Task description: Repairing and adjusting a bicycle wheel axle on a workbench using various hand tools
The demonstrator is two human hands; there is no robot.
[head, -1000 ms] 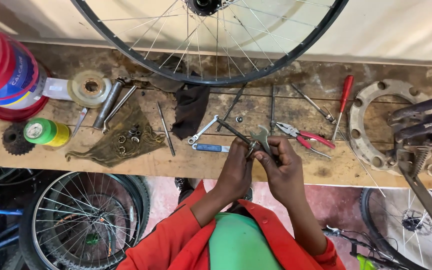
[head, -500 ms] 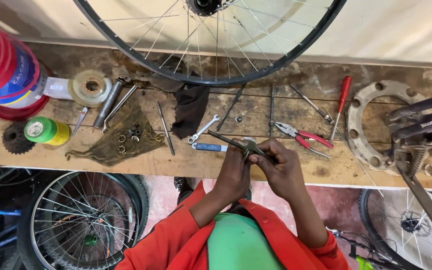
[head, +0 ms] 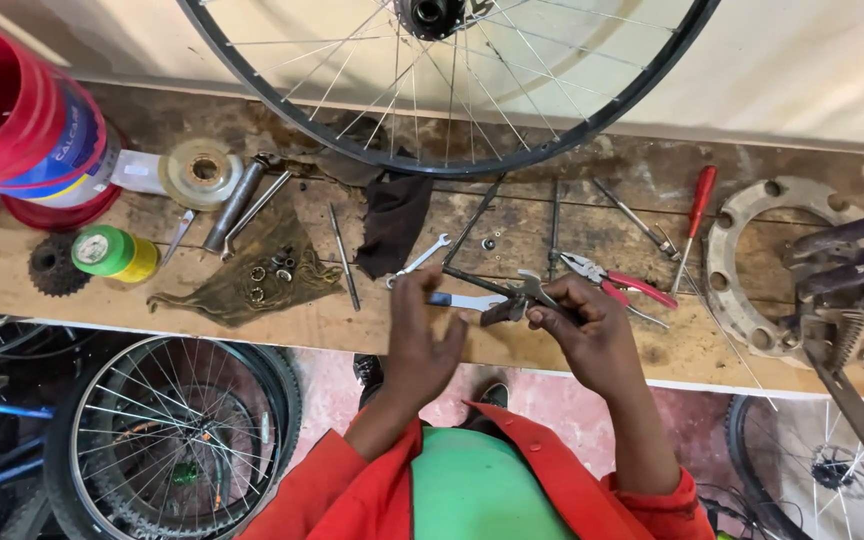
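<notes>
Our right hand point(head: 592, 335) has its fingers clamped on a small spanner point(head: 524, 296) over the tabletop point(head: 352, 325), probably with a thin rod in its jaw (blurry). Our left hand point(head: 422, 335) hovers beside it, fingers spread, empty. Red-handled pliers point(head: 617, 282) lie just right.

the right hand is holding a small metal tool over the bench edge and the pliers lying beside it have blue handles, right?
Not quite: the pliers have red handles, not blue, as the head view shows. The right hand does hold a small metal tool over the bench edge.
</notes>
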